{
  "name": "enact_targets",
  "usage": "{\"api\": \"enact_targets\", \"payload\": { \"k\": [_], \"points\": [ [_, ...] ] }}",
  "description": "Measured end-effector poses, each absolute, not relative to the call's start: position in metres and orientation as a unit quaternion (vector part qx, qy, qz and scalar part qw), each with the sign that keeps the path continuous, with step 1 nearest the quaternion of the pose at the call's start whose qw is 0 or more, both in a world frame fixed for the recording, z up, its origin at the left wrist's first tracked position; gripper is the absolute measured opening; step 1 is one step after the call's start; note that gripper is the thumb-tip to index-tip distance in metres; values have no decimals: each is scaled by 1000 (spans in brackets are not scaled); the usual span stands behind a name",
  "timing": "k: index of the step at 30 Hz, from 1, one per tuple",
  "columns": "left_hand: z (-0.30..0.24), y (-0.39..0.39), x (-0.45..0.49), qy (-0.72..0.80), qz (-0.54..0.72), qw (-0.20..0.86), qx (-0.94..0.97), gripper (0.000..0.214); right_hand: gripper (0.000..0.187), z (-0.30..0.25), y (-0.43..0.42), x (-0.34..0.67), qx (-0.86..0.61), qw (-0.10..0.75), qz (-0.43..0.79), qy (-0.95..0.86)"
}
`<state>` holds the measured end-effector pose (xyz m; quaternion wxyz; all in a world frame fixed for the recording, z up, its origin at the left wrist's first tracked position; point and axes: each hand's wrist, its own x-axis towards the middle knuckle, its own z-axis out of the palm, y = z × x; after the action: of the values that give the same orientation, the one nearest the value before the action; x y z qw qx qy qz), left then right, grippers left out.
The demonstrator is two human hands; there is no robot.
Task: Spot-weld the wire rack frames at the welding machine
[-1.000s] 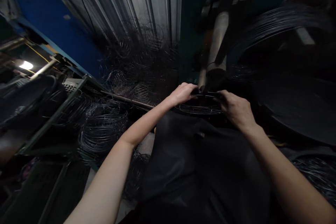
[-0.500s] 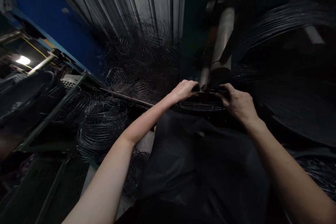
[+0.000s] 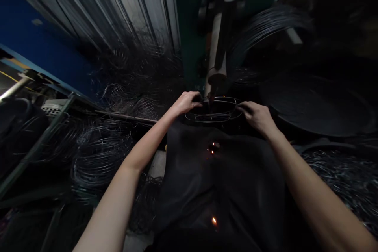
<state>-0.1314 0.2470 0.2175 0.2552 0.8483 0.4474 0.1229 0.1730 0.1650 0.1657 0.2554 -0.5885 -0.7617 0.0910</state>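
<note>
Left hand and right hand are steadying the wire frame, fingers pinching opposite rims, beneath what is probably a welding electrode.

Thin bare-metal wire guard glints; dark matt cloth apron below.

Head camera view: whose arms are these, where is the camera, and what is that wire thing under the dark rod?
These are a person's two bare arms, seen from a camera worn on the head, looking forward and down. The left hand and the right hand each grip one side of a round wire frame with their fingers. Its far rim sits just under a dark upright rod of a machine. A few orange sparks glow on the dark cloth over the person's lap. To the left lie heaps of similar frames, before a ribbed metal wall.
</note>
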Motion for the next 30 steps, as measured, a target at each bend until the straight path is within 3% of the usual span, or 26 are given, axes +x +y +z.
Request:
{"api": "enact_targets", "payload": {
  "k": [7, 13, 30],
  "points": [
    [261, 202, -140, 472, 142, 218, 842, 39, 32, 196, 155, 119, -584, 218, 25, -782],
    [256, 209, -104, 465, 66, 221, 855, 25, 39, 206, 159, 106, -602, 208, 26, -770],
    [245, 224, -106, 464, 76, 216, 856, 22, 36, 205, 188, 114, -583, 185, 85, -786]
  ]
}}
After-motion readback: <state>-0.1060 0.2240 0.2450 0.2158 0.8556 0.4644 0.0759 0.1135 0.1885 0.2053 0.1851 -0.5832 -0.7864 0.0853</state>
